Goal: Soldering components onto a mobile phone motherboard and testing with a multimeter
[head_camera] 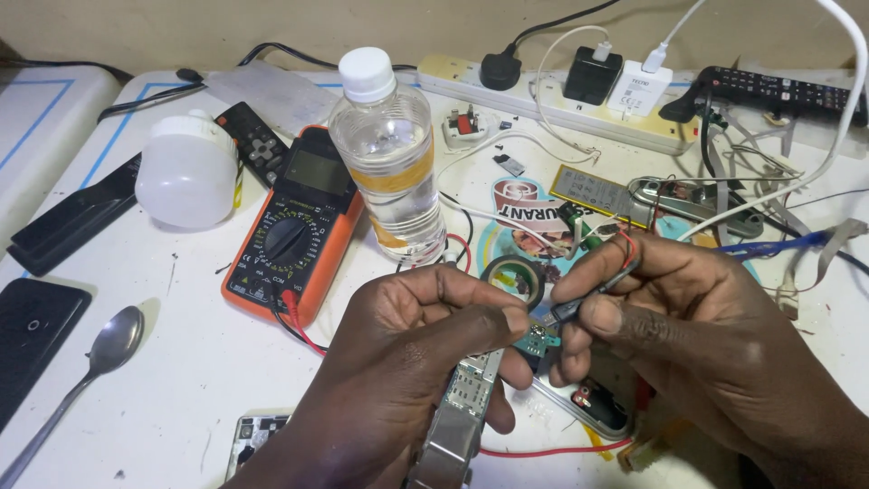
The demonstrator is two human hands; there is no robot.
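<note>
Head view looks down on a white bench crowded with repair gear. At the far left lie a black phone [32,330] and a spoon [104,349], with a long black bar [77,215] and a white bulb [188,172] beyond them. Right of the bulb sits a small remote [256,139], then an orange multimeter [294,226] with its red lead [303,330] trailing toward the near side. A clear water bottle [391,149] stands upright just right of the meter.

In the near middle, the left hand [407,362] is clenched around an opened phone frame [457,426], its thumb and forefinger pressing near the frame's top edge, where a small green board [536,342] shows. The right hand [697,335] pinches a thin dark probe or tweezer [579,303] between thumb and fingers, its tip meeting the green board; I cannot tell exactly which tool it is. A tape roll [513,276] lies just beyond the two hands.

By the look of it, the step in hand is fine work at the board on the frame, tip held to a contact. The next move seems to call for a steady left grip and a small, exact placement of the tip.

Farther right, a flat battery [597,192] lies on a printed sheet, a power strip [543,95] with plugs and a white charger [639,88] runs along the far edge, and a large remote [778,91] rests at the far right amid loose cables.
</note>
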